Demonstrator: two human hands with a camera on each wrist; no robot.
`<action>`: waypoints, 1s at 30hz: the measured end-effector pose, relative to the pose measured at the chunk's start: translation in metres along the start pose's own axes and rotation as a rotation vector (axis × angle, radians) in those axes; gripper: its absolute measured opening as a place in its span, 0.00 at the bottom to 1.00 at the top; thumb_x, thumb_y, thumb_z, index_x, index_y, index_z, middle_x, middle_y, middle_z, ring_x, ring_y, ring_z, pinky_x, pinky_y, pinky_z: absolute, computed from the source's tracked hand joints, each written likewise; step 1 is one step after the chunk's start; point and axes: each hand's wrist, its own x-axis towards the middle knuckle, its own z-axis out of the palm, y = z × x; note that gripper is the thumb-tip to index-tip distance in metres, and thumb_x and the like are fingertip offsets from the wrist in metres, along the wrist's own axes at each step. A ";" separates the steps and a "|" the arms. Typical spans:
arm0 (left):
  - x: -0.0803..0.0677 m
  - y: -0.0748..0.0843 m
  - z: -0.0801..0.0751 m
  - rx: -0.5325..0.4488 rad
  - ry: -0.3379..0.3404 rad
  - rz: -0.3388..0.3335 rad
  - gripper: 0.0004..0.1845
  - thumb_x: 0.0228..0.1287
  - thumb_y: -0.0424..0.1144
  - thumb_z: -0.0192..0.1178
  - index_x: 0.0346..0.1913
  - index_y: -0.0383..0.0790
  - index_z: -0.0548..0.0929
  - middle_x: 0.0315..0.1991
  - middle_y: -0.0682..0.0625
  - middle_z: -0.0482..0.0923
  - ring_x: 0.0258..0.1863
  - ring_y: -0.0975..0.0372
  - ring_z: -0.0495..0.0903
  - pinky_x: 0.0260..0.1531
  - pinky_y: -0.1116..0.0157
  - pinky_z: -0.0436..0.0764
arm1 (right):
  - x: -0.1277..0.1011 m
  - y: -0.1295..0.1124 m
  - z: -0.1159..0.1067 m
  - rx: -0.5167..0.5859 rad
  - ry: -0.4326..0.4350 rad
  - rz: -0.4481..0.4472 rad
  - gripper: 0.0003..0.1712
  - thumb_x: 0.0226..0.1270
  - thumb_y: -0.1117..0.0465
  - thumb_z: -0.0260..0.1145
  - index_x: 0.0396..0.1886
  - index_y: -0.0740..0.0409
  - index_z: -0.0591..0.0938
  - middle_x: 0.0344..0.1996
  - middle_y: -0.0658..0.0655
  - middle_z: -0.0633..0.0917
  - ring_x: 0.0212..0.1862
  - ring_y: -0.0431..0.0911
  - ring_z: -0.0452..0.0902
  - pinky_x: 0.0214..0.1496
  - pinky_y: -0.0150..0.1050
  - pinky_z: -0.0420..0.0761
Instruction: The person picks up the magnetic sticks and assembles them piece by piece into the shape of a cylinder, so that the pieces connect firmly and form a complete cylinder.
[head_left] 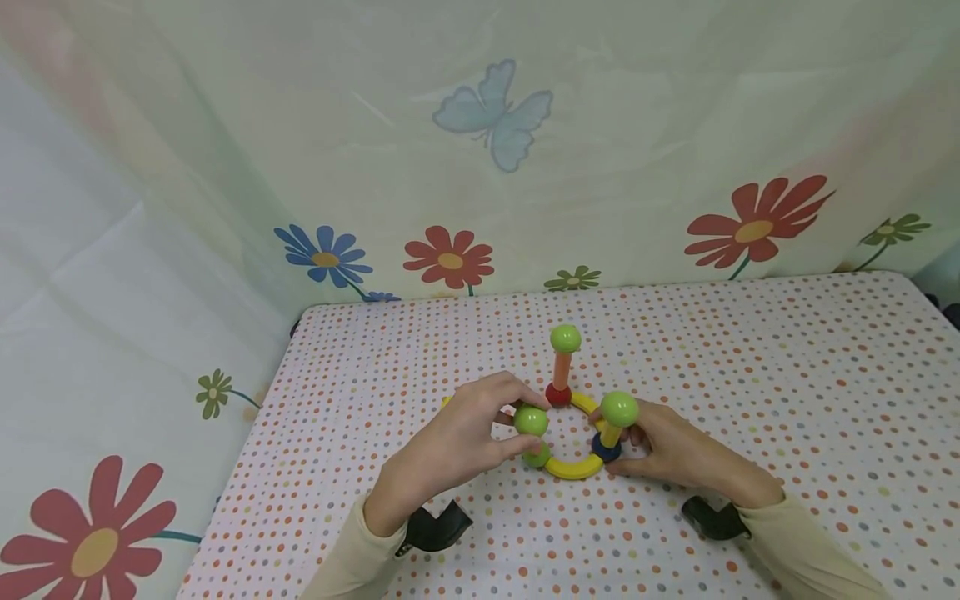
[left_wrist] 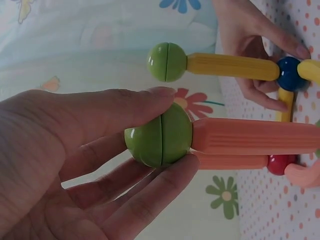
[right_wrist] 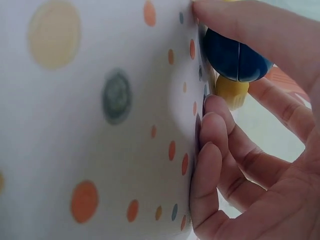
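Observation:
A toy frame of rods and balls stands on the table, with a yellow curved rod (head_left: pixel 573 468) in its ring-shaped base. My left hand (head_left: pixel 468 429) pinches the green ball (left_wrist: pixel 165 135) on top of an upright orange rod (left_wrist: pixel 255 136), thumb on one side and fingers on the other. At the base, my right hand (head_left: pixel 667 443) holds the blue ball (right_wrist: pixel 235 57) between thumb and fingers, its other fingertips against the tabletop. Above that ball rises a yellow rod (left_wrist: pixel 232 66) topped by another green ball (head_left: pixel 620 409). The third upright, also green-topped, stands on a red ball (head_left: pixel 558 395).
A dotted cloth covers the table (head_left: pixel 750 358). Behind it hangs a curtain (head_left: pixel 637 125) printed with flowers and a butterfly. Near the left hand's knuckles a small yellow piece (head_left: pixel 446 401) peeks out, mostly hidden. Dark straps (head_left: pixel 438 527) sit at both wrists.

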 end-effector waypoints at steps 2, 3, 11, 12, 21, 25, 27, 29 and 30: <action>0.000 0.000 0.000 0.006 0.002 0.000 0.18 0.60 0.30 0.77 0.53 0.36 0.86 0.49 0.49 0.84 0.46 0.62 0.81 0.49 0.73 0.82 | 0.000 0.000 0.000 -0.006 0.001 -0.001 0.33 0.55 0.59 0.85 0.59 0.57 0.82 0.40 0.45 0.81 0.33 0.36 0.68 0.33 0.33 0.72; -0.001 0.000 0.001 0.007 0.002 -0.001 0.19 0.60 0.30 0.77 0.53 0.36 0.86 0.49 0.49 0.83 0.46 0.62 0.81 0.49 0.73 0.82 | 0.000 0.000 0.000 -0.007 0.003 0.000 0.33 0.55 0.59 0.85 0.59 0.57 0.82 0.40 0.45 0.81 0.33 0.36 0.68 0.32 0.33 0.72; -0.011 0.002 -0.006 0.039 0.035 -0.036 0.24 0.60 0.37 0.79 0.59 0.41 0.85 0.55 0.50 0.78 0.55 0.59 0.80 0.55 0.66 0.82 | 0.000 0.000 0.002 -0.003 0.009 0.006 0.32 0.56 0.59 0.84 0.59 0.57 0.82 0.40 0.45 0.81 0.34 0.37 0.68 0.33 0.33 0.72; -0.013 0.002 -0.008 0.044 0.047 -0.045 0.25 0.59 0.38 0.79 0.60 0.42 0.84 0.56 0.51 0.78 0.57 0.58 0.80 0.56 0.64 0.83 | 0.000 0.000 0.002 -0.004 0.010 0.007 0.32 0.56 0.59 0.84 0.59 0.57 0.82 0.40 0.45 0.81 0.34 0.37 0.69 0.33 0.33 0.73; -0.014 -0.043 -0.003 0.130 0.179 -0.260 0.20 0.67 0.31 0.72 0.60 0.33 0.83 0.55 0.40 0.79 0.55 0.49 0.81 0.53 0.53 0.83 | -0.003 -0.002 0.005 0.013 0.036 0.016 0.35 0.55 0.56 0.85 0.61 0.61 0.81 0.35 0.45 0.79 0.33 0.37 0.70 0.33 0.33 0.74; -0.013 -0.068 0.009 0.166 0.155 -0.369 0.22 0.64 0.28 0.73 0.59 0.30 0.82 0.54 0.36 0.77 0.52 0.47 0.80 0.51 0.52 0.81 | -0.005 -0.003 0.006 0.019 0.043 0.037 0.37 0.55 0.55 0.85 0.62 0.59 0.81 0.34 0.46 0.77 0.33 0.37 0.69 0.33 0.33 0.74; -0.012 -0.076 0.015 0.180 0.150 -0.403 0.22 0.63 0.28 0.74 0.59 0.30 0.81 0.53 0.36 0.76 0.49 0.49 0.79 0.49 0.54 0.81 | -0.008 -0.002 0.004 0.014 0.030 0.022 0.36 0.55 0.56 0.85 0.61 0.60 0.80 0.34 0.46 0.77 0.33 0.37 0.69 0.33 0.33 0.74; -0.011 -0.082 0.020 0.201 0.154 -0.423 0.22 0.63 0.29 0.73 0.59 0.29 0.81 0.51 0.38 0.76 0.47 0.53 0.77 0.48 0.56 0.81 | -0.011 0.000 -0.001 0.025 0.009 0.008 0.34 0.56 0.59 0.84 0.60 0.60 0.79 0.35 0.47 0.78 0.34 0.38 0.71 0.34 0.33 0.76; -0.010 -0.083 0.023 0.214 0.159 -0.428 0.22 0.64 0.29 0.73 0.59 0.29 0.81 0.51 0.38 0.76 0.46 0.54 0.77 0.47 0.57 0.81 | -0.012 0.001 -0.005 0.019 0.001 0.004 0.33 0.56 0.59 0.84 0.59 0.60 0.79 0.36 0.47 0.79 0.35 0.37 0.73 0.35 0.33 0.77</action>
